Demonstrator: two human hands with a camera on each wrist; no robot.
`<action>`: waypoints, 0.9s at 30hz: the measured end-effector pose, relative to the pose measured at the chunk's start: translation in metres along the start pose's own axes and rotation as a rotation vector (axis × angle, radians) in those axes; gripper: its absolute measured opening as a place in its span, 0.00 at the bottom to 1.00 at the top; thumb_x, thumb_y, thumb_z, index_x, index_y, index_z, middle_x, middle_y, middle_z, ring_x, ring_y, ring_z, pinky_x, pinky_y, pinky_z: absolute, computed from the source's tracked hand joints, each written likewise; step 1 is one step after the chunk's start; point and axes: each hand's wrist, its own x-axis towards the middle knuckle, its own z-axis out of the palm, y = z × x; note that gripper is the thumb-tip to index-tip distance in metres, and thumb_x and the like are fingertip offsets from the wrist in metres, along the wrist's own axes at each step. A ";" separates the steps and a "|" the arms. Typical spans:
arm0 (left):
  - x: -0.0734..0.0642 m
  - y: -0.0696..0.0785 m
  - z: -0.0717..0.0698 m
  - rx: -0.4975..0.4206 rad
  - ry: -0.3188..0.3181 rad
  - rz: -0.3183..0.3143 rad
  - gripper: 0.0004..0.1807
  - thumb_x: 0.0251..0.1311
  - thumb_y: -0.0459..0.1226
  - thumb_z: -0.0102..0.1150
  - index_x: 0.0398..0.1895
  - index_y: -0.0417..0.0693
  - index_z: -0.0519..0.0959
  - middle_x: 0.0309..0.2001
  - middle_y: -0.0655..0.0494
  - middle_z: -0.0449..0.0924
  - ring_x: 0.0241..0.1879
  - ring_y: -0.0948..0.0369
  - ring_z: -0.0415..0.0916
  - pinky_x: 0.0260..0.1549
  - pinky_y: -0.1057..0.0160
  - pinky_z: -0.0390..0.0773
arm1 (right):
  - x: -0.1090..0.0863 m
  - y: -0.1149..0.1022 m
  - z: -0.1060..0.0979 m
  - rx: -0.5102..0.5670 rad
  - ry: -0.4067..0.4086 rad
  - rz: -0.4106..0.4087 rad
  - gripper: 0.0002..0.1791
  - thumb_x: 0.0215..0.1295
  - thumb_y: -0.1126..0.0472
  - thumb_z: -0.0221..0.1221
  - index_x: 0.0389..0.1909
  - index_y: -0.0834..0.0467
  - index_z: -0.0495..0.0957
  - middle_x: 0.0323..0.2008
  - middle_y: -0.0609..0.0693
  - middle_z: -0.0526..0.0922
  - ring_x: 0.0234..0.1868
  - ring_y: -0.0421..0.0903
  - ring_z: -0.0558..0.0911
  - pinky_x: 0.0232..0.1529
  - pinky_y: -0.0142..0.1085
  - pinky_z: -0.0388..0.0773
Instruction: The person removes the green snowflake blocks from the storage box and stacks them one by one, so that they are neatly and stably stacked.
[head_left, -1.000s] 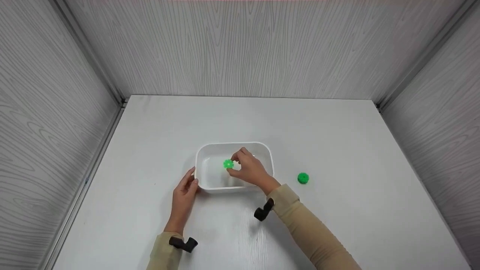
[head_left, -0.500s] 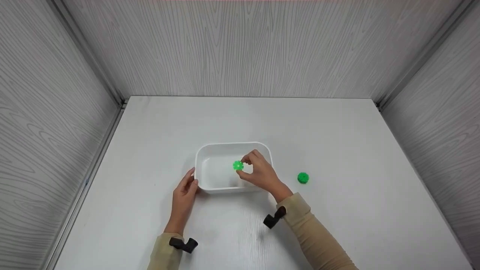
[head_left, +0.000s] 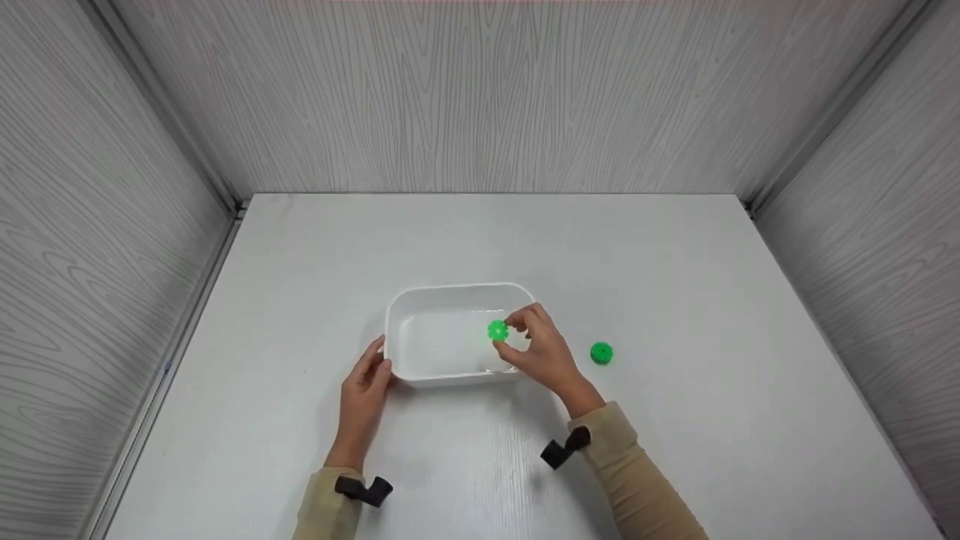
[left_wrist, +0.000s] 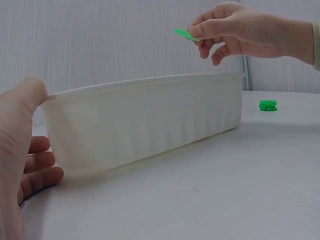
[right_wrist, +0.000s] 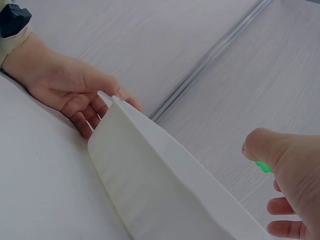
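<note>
A white plastic bin (head_left: 442, 381) with rounded corners rests on the table. At its left end my left hand (head_left: 365, 391) holds the bin's near corner, thumb up at the rim and other fingers lower along the wall, as the left wrist view shows. Between thumb and fingertip my right hand (head_left: 546, 358) pinches a thin green notched disc (head_left: 498, 330), like a snowflake building piece. In the left wrist view that disc (left_wrist: 186, 34) is tilted and well above the rim. The right wrist view shows only a bit of green below the thumb. No disc shows inside the bin.
To the right of the bin sits a small stack of green notched discs (head_left: 601, 353) on the white table (head_left: 675, 285). Grey wood-grain panels (head_left: 480, 97) stand along the back and both sides. Each sleeve carries a black wrist camera (head_left: 565, 448).
My right hand has moved steadily to the right with the green disc, from over the bin's middle to near its right end. The left hand keeps its place at the bin.
</note>
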 end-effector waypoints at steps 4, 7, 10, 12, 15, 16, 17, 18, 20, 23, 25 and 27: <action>-0.001 0.000 0.000 -0.017 0.002 0.005 0.24 0.66 0.36 0.50 0.65 0.45 0.66 0.51 0.35 0.73 0.49 0.41 0.70 0.40 0.70 0.75 | -0.007 0.004 -0.005 -0.003 0.026 0.013 0.16 0.51 0.62 0.68 0.38 0.60 0.73 0.36 0.49 0.70 0.36 0.44 0.72 0.35 0.38 0.75; -0.001 0.000 0.001 0.001 0.003 0.002 0.24 0.67 0.36 0.50 0.65 0.46 0.66 0.51 0.36 0.73 0.49 0.43 0.70 0.41 0.70 0.75 | -0.014 0.006 -0.010 0.018 0.052 0.044 0.15 0.51 0.62 0.67 0.37 0.60 0.73 0.36 0.49 0.70 0.36 0.44 0.71 0.35 0.41 0.75; 0.000 -0.001 0.001 0.025 0.004 0.006 0.23 0.67 0.37 0.50 0.65 0.47 0.66 0.52 0.38 0.73 0.49 0.44 0.71 0.41 0.70 0.75 | -0.020 0.008 -0.016 0.046 0.087 0.072 0.15 0.51 0.63 0.68 0.36 0.60 0.73 0.36 0.49 0.70 0.36 0.45 0.70 0.34 0.41 0.74; 0.000 -0.001 0.000 0.030 0.005 0.014 0.23 0.67 0.37 0.50 0.65 0.48 0.66 0.52 0.38 0.74 0.48 0.45 0.71 0.41 0.69 0.75 | -0.024 0.011 -0.019 0.052 0.105 0.089 0.15 0.51 0.63 0.68 0.36 0.60 0.73 0.36 0.49 0.70 0.36 0.46 0.71 0.34 0.41 0.74; 0.000 -0.002 0.000 0.034 0.010 0.028 0.23 0.67 0.37 0.50 0.65 0.48 0.67 0.51 0.39 0.74 0.46 0.46 0.71 0.41 0.68 0.75 | -0.029 0.015 -0.024 0.041 0.124 0.098 0.15 0.51 0.63 0.68 0.36 0.61 0.73 0.36 0.50 0.71 0.36 0.47 0.71 0.34 0.41 0.75; 0.000 -0.002 0.000 0.034 0.011 0.031 0.23 0.67 0.37 0.50 0.65 0.48 0.67 0.50 0.39 0.74 0.46 0.46 0.71 0.41 0.68 0.75 | -0.031 0.017 -0.026 0.040 0.131 0.103 0.14 0.51 0.64 0.68 0.36 0.61 0.73 0.36 0.51 0.71 0.36 0.47 0.71 0.34 0.42 0.75; 0.000 -0.002 -0.001 0.034 0.008 0.031 0.23 0.67 0.37 0.50 0.65 0.49 0.67 0.50 0.39 0.74 0.46 0.46 0.71 0.41 0.68 0.75 | -0.033 0.019 -0.028 0.035 0.138 0.109 0.14 0.51 0.64 0.68 0.36 0.61 0.73 0.36 0.51 0.71 0.35 0.47 0.72 0.34 0.42 0.75; 0.000 -0.002 -0.001 0.034 0.006 0.032 0.23 0.67 0.37 0.50 0.65 0.49 0.67 0.50 0.39 0.74 0.46 0.46 0.71 0.41 0.67 0.75 | -0.035 0.022 -0.030 0.030 0.148 0.115 0.15 0.51 0.65 0.68 0.37 0.61 0.73 0.36 0.51 0.71 0.35 0.48 0.72 0.34 0.42 0.75; 0.000 -0.003 0.000 0.037 0.002 0.032 0.23 0.67 0.37 0.50 0.66 0.49 0.67 0.50 0.39 0.74 0.46 0.46 0.71 0.41 0.67 0.75 | -0.038 0.026 -0.034 0.024 0.168 0.132 0.15 0.50 0.66 0.68 0.37 0.62 0.74 0.37 0.51 0.71 0.35 0.47 0.73 0.33 0.42 0.76; 0.000 -0.002 0.000 0.042 0.002 0.031 0.23 0.67 0.37 0.50 0.66 0.49 0.66 0.50 0.39 0.74 0.46 0.46 0.72 0.41 0.67 0.75 | -0.042 0.034 -0.041 0.011 0.187 0.159 0.15 0.50 0.67 0.67 0.38 0.62 0.74 0.37 0.52 0.71 0.35 0.48 0.73 0.33 0.43 0.76; 0.000 -0.002 0.000 0.045 0.008 0.031 0.23 0.67 0.36 0.50 0.65 0.47 0.66 0.50 0.38 0.74 0.45 0.46 0.72 0.41 0.67 0.75 | -0.045 0.037 -0.046 0.008 0.196 0.175 0.15 0.50 0.67 0.67 0.38 0.63 0.74 0.37 0.53 0.71 0.34 0.50 0.74 0.32 0.46 0.76; 0.000 -0.001 0.001 0.045 0.008 0.031 0.23 0.67 0.36 0.50 0.65 0.47 0.66 0.50 0.38 0.74 0.45 0.46 0.72 0.41 0.68 0.75 | -0.048 0.042 -0.051 0.001 0.202 0.193 0.15 0.50 0.67 0.67 0.38 0.63 0.74 0.37 0.53 0.71 0.34 0.51 0.74 0.32 0.47 0.76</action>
